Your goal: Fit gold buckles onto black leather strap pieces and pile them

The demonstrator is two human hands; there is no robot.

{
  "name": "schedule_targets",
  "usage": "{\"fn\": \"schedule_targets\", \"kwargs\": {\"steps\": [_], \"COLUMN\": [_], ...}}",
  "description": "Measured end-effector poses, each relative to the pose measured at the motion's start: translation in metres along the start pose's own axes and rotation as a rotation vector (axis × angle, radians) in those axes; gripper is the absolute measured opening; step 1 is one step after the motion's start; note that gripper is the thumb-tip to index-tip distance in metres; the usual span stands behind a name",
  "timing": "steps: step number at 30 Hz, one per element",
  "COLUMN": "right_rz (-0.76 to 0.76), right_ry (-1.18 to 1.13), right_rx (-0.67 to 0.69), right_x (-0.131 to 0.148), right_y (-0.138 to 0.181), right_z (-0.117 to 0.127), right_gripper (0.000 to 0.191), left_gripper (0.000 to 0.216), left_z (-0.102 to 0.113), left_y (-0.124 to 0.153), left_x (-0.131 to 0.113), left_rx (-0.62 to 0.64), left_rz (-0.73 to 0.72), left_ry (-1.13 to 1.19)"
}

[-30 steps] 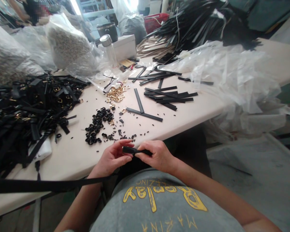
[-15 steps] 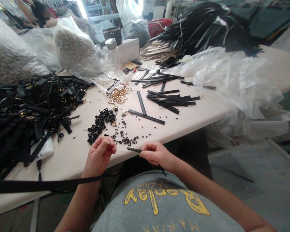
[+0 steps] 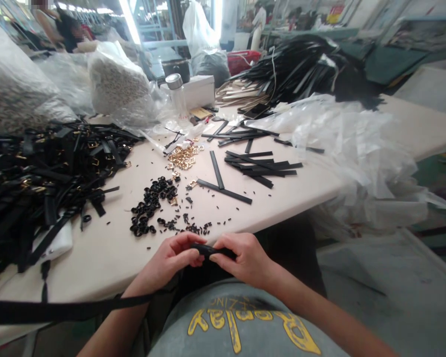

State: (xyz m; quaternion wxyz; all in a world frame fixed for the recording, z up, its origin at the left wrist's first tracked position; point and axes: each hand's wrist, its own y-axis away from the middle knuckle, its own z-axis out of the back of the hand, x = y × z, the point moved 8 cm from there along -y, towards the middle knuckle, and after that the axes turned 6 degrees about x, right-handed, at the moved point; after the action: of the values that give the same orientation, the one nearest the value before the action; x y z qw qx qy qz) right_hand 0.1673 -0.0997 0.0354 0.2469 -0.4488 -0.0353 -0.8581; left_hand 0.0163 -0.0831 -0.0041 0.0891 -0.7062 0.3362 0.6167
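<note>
My left hand [image 3: 169, 262] and my right hand [image 3: 245, 258] meet at the near edge of the beige table [image 3: 107, 258], both pinched on a short black strap [image 3: 207, 249] held between them. Its far end runs under my right fingers. Just beyond my hands lie a heap of small black rings [image 3: 150, 204] and scattered tiny black bits [image 3: 193, 228]. A long black strap [image 3: 59, 310] stretches from my left wrist toward the left edge of the view.
A large pile of black straps with gold buckles [image 3: 37, 173] fills the left. Gold buckles [image 3: 182, 157], loose black strips [image 3: 252, 166], clear plastic bags [image 3: 342, 144], a white box [image 3: 195, 90] and a bottle [image 3: 177, 94] lie farther back. A person [image 3: 59, 34] sits at the far left.
My left hand, which had lifted away toward the small black bits, has come back to the strap, and both hands now pinch it together near my lap.
</note>
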Motion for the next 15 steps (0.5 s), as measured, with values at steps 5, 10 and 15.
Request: {"fn": "schedule_targets", "kwargs": {"steps": [5,10,15], "right_rz": [-0.017,-0.102,-0.092], "right_ry": [-0.025,-0.131,-0.08], "right_rx": [-0.045,-0.08,-0.072], "right_x": [-0.003,-0.01,-0.01], "right_y": [-0.003,-0.011,-0.017], "right_z": [0.005,0.01,0.011], "right_gripper": [0.005,0.004,0.004], "left_gripper": [0.017,0.021,0.028], "left_z": [0.002,0.006,0.007], "left_y": [-0.005,-0.007,-0.008], "left_x": [0.001,-0.009,-0.017], "left_rx": [0.04,0.037,-0.01], "left_rz": [-0.011,-0.1,-0.136], "left_ry": [-0.046,-0.064,-0.084]}}
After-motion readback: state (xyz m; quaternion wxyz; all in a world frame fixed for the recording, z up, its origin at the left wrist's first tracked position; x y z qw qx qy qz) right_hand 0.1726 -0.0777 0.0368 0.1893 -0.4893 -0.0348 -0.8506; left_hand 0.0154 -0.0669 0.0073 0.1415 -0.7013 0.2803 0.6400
